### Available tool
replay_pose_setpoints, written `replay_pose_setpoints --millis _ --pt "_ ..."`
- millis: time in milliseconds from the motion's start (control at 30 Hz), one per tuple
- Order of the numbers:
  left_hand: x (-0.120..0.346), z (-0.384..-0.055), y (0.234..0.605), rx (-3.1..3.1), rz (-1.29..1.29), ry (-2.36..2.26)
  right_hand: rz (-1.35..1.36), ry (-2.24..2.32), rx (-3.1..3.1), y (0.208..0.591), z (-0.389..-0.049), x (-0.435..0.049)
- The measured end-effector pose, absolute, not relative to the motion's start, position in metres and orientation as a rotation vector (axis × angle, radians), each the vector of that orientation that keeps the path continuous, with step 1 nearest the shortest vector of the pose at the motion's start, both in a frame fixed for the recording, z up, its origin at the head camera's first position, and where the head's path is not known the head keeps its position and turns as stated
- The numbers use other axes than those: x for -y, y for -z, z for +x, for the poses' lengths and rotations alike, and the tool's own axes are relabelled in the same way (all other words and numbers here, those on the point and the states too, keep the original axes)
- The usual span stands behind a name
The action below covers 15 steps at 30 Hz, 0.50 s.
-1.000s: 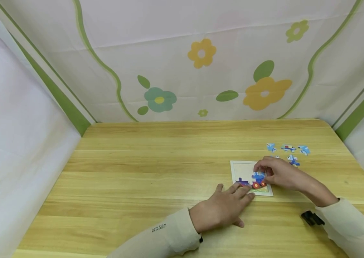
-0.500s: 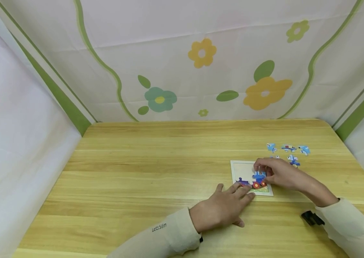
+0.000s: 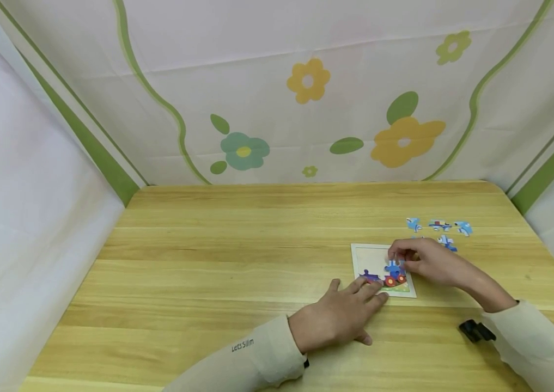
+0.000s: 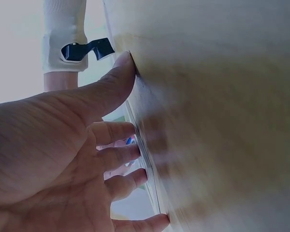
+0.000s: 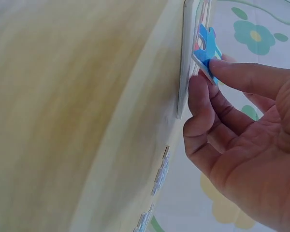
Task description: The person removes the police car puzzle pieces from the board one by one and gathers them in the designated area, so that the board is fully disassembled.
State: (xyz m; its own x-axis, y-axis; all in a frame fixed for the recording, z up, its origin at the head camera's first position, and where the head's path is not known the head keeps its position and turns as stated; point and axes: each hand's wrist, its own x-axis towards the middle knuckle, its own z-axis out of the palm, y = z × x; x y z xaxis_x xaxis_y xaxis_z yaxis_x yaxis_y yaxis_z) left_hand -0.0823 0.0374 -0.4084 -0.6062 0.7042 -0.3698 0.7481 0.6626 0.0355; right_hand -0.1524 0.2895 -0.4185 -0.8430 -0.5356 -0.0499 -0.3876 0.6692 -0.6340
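Observation:
A white-framed jigsaw board lies on the table at the right, with part of a train picture along its lower half. My left hand lies with fingers spread, their tips on the board's lower left edge and pieces. Above the board's right side, my right hand pinches a blue puzzle piece between thumb and fingers. That piece is tilted, one edge raised from the board, as the right wrist view shows. Red wheels of the train show just below it. My right fingers partly cover the board's upper right corner.
Several loose puzzle pieces lie on the wooden table beyond my right hand, one partly hidden by it. White cloth walls with flower prints stand behind and at the sides. A black clip-like device is at my right cuff.
My right hand has shifted slightly to the right, and its thumb has moved up a little along the blue puzzle piece. My left hand stays in place.

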Motion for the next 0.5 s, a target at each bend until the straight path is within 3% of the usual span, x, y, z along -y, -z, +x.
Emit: replay_pose_setpoints --millis 500 --pt "-0.0372 -0.0821 0.4084 -2.529 1.158 0.188 -0.745 0.976 -2.63 0.417 -0.152 -0.2894"
